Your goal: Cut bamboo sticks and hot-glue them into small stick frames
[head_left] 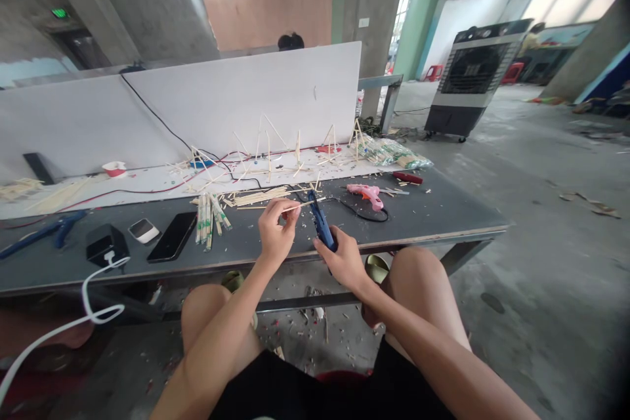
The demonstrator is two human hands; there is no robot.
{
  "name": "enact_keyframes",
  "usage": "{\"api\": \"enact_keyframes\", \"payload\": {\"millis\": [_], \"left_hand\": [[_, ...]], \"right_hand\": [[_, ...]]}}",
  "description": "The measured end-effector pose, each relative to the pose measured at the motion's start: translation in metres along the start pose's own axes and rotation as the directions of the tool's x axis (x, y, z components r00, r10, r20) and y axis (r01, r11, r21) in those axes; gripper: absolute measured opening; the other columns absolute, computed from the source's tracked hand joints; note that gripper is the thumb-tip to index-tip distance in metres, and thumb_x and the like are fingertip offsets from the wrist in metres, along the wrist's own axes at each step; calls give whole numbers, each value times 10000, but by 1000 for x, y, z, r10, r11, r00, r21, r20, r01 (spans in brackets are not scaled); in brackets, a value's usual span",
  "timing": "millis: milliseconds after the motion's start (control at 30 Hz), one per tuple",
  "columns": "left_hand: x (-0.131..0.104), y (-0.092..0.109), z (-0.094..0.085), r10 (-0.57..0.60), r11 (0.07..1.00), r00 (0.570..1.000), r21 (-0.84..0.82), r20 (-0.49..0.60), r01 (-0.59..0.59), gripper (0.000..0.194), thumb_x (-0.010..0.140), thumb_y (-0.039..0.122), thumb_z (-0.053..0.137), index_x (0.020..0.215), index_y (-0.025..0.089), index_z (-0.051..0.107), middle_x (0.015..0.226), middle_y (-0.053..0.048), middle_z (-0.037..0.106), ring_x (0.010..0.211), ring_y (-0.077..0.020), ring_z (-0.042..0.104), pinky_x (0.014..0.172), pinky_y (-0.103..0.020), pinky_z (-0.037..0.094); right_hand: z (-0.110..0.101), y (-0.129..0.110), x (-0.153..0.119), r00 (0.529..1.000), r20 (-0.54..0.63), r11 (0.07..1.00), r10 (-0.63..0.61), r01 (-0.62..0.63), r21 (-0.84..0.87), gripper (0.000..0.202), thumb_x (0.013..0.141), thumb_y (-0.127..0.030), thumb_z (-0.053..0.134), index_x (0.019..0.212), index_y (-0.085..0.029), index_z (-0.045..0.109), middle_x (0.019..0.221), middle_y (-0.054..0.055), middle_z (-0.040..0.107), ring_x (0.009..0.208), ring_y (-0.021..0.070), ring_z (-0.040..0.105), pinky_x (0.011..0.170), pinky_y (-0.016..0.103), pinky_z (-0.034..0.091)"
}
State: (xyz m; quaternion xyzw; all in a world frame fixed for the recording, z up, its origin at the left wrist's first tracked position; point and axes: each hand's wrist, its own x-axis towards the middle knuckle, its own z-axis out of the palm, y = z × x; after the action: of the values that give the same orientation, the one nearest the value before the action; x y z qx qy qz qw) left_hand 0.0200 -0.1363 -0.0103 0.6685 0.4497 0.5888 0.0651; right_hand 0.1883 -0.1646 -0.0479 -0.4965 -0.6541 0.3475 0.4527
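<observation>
Above the table's front edge, my left hand (278,230) pinches a thin wooden stick (304,204) that points right. My right hand (343,257) is wrapped round the handle of a blue cutting tool (321,223), whose tip is up at the stick's right end. Whether the jaws touch the stick is too small to tell. Loose sticks (260,196) lie just behind my left hand, and bundles of wrapped sticks (209,216) lie to its left. A pink glue gun (365,196) rests to the right of the tool.
A black phone (173,237), a black charger (107,245) with a white cable and a blue glue gun (60,228) are on the left. Small stick frames (268,151) stand at the back before a white panel (221,102). Plastic packs (394,151) lie back right.
</observation>
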Motion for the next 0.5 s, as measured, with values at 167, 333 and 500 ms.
{"api": "enact_keyframes", "payload": {"millis": [167, 333, 500], "left_hand": [[-1, 0, 1, -193, 972, 981, -140, -25, 188, 276, 896, 475, 654, 944, 204, 682, 858, -59, 692, 734, -177, 637, 644, -271, 500], [-2, -3, 5, -163, 974, 986, -163, -37, 155, 259, 896, 446, 665, 873, 188, 683, 747, -36, 663, 660, -151, 607, 592, -244, 465], [-3, -5, 8, -103, 985, 993, -144, -65, 93, 228, 906, 407, 663, 877, 182, 678, 760, -38, 671, 667, -144, 619, 589, -232, 463]], "right_hand": [[-1, 0, 1, 999, -43, 998, -19, 16, -56, 218, 858, -441, 598, 852, -223, 597, 729, 9, 668, 619, 191, 574, 596, 297, 414], [3, -4, -1, 999, -21, 999, -46, 45, -28, 222, 861, -431, 596, 901, -213, 601, 712, 0, 643, 609, 179, 547, 586, 278, 391], [8, -8, -1, 999, -32, 999, -41, 40, -12, 251, 862, -414, 596, 941, -177, 613, 717, 0, 638, 602, 158, 521, 580, 264, 362]]}}
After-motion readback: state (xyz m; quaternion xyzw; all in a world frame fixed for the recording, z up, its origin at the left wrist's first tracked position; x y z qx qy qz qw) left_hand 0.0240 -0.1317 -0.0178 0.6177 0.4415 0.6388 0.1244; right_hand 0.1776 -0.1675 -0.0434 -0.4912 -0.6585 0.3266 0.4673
